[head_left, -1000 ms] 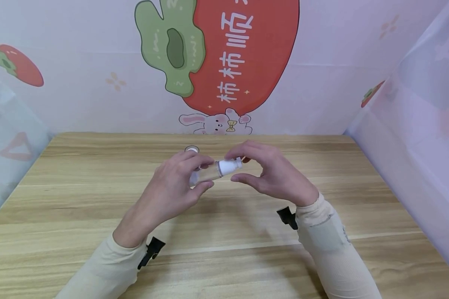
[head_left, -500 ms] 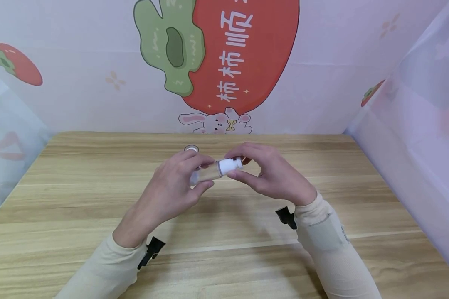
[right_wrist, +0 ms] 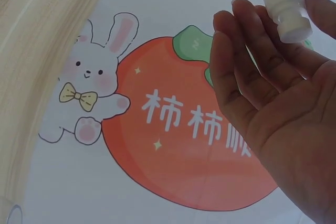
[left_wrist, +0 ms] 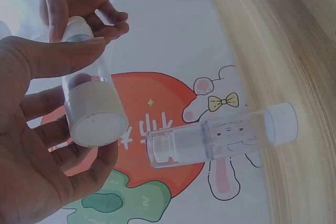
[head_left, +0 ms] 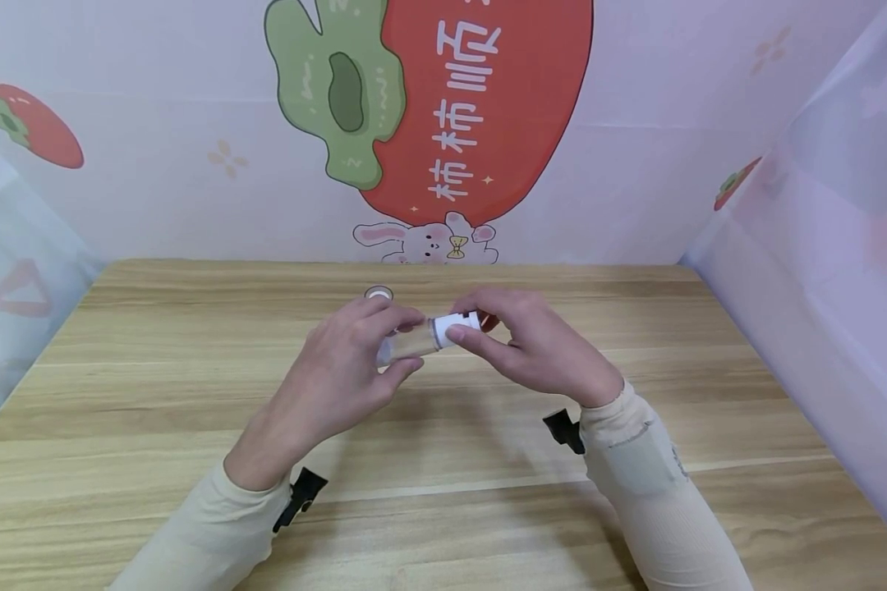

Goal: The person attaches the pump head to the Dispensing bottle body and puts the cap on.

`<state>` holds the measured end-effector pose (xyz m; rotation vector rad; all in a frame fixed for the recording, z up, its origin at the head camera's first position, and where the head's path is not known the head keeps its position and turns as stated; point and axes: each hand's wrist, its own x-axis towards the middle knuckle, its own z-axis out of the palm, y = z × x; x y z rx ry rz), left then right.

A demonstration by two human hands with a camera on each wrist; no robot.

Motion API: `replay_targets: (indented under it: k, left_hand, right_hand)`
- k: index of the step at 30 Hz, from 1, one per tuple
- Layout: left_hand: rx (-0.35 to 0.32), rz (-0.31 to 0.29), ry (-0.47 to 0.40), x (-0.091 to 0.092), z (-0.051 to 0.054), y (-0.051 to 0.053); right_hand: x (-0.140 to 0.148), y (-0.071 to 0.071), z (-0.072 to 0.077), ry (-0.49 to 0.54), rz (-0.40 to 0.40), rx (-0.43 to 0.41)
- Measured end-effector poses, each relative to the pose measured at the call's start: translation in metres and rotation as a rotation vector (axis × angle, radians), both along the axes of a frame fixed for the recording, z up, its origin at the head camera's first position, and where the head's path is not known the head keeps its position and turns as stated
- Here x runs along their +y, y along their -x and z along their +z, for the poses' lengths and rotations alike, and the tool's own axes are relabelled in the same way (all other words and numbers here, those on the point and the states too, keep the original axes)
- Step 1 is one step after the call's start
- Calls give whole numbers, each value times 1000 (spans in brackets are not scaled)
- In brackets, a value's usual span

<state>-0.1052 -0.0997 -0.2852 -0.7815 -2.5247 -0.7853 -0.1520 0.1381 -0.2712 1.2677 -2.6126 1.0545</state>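
Note:
My left hand grips a small clear pump bottle, which lies tilted in the air with its pump end to the right. In the left wrist view, thumb and fingers curl round its clear body, and its white base faces the camera. Thumb and fingers of my right hand pinch the white pump top. The right wrist view shows the white pump head between thumb and fingers. Behind my left hand, a second clear bottle with a white base stands upright, its white pump inside a clear cap.
Underneath is a wood-grain table. A printed backdrop with a persimmon and a rabbit rises at the rear edge. Pale sheets hang at both sides. A clear rounded rim shows at a corner in the right wrist view.
My right thumb has come in over the white pump top, and the right hand has lowered slightly round it. My left hand and its bottle have hardly moved.

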Motion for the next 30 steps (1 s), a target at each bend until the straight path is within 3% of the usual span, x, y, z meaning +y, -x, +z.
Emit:
replay_targets:
  k: [14, 25, 30]
  left_hand:
    - [-8, -1, 2, 0, 1, 0]
    - [-15, 1, -2, 0, 0, 1]
    - [-21, -1, -10, -1, 0, 2]
  right_hand:
    - [2, -1, 2, -26, -37, -43]
    - [5, 2, 2, 86, 69, 118]
    - [5, 2, 3, 89, 88, 136]
